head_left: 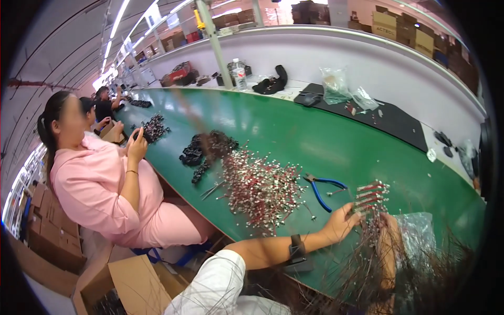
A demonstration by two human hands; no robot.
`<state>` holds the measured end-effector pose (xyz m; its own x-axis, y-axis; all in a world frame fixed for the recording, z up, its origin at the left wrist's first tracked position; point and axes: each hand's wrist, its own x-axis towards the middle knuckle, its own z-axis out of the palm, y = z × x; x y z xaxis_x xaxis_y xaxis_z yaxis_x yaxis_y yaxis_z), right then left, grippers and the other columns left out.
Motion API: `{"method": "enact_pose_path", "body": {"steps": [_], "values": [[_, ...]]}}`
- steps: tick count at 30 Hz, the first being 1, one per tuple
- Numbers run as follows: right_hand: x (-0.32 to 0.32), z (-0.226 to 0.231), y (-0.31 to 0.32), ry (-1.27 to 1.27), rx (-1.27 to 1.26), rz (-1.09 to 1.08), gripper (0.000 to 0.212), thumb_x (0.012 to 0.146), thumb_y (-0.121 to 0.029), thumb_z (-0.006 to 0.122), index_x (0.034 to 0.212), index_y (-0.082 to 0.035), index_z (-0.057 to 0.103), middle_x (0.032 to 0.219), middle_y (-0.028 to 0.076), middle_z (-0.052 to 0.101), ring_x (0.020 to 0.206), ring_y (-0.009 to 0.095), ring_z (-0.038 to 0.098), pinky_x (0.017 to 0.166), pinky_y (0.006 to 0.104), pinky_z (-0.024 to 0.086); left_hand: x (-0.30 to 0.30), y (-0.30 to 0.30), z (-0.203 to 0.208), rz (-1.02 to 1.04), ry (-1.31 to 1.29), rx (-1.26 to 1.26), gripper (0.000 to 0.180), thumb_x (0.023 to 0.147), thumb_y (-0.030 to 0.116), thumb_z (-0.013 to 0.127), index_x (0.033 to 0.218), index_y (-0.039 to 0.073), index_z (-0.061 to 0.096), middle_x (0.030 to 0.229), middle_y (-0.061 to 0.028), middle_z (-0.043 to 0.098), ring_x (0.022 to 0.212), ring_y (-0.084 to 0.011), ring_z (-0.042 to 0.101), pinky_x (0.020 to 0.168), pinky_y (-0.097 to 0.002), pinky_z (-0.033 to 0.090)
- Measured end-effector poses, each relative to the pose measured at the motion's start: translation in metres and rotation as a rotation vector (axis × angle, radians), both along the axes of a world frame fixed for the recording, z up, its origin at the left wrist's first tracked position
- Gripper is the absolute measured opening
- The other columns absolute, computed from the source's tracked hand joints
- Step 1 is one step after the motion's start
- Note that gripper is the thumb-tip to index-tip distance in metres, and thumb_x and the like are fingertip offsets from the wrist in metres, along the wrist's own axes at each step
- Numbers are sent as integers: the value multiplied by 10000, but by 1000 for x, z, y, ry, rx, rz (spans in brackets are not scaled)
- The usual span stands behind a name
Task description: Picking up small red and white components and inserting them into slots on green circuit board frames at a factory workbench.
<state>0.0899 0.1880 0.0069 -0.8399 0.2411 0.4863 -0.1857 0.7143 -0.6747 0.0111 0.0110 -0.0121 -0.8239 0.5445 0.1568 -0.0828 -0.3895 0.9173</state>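
Observation:
Short red wire leads (374, 193) with small white connectors lie in a row on the green table in front of my hands. My left hand (341, 223), a black band on its wrist, has its fingers closed at the near edge of this group. My right hand (389, 231) curls at the other side of the same leads; strands of hair partly cover it. Blue-handled cutting pliers (321, 194) lie left of the row, beside a single loose lead. A large heap of similar leads (262, 189) spreads farther left, with metal tweezers (212, 190) at its edge.
A clear plastic bag (417, 233) lies right of my right hand. Black cable bundles (202, 149) sit beyond the heap. A co-worker in pink (105, 189) sits at my left. Along the back are a black mat (388, 123), plastic bags and a bottle (239, 75). An open carton (139, 283) stands lower left.

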Motion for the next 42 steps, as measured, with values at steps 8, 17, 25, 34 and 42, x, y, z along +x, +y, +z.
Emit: {"method": "enact_pose_path", "body": {"steps": [8,17,25,34,42], "values": [[-19,16,-7,43,-138,194,359,951,15,440,1285,3,572,892,113,654,840,209,631,794,329,512,-16,-25,18,146,117,-167,257,1026,152,511,1224,-10,500,1158,-131,662,1011,-211,683,781,-290,565],[10,50,18,-131,-307,69,495,927,-42,488,1420,-48,444,960,80,620,857,158,586,787,302,479,-13,-7,17,108,30,-103,289,1027,123,493,1279,-14,467,1235,-136,613,1085,-263,667,772,-308,569],[80,76,-10,-260,273,307,207,804,-182,739,977,-82,683,936,92,614,738,272,636,661,362,523,-8,-12,15,128,19,-86,277,1035,141,486,1271,-3,489,1203,-103,641,1038,-182,670,748,-286,544],[143,35,-55,-484,301,59,203,788,-151,774,931,-104,638,918,80,558,720,298,622,584,406,512,-11,-12,15,112,3,-101,283,1026,240,524,1255,73,518,1068,-60,704,730,-54,565,648,-214,437],[115,32,-62,-292,131,97,133,888,-42,646,970,-39,542,817,111,555,645,288,579,562,378,467,-16,-13,13,25,-55,-9,279,1009,100,471,1259,-20,502,1251,-130,617,1103,-251,657,827,-308,552]]}}
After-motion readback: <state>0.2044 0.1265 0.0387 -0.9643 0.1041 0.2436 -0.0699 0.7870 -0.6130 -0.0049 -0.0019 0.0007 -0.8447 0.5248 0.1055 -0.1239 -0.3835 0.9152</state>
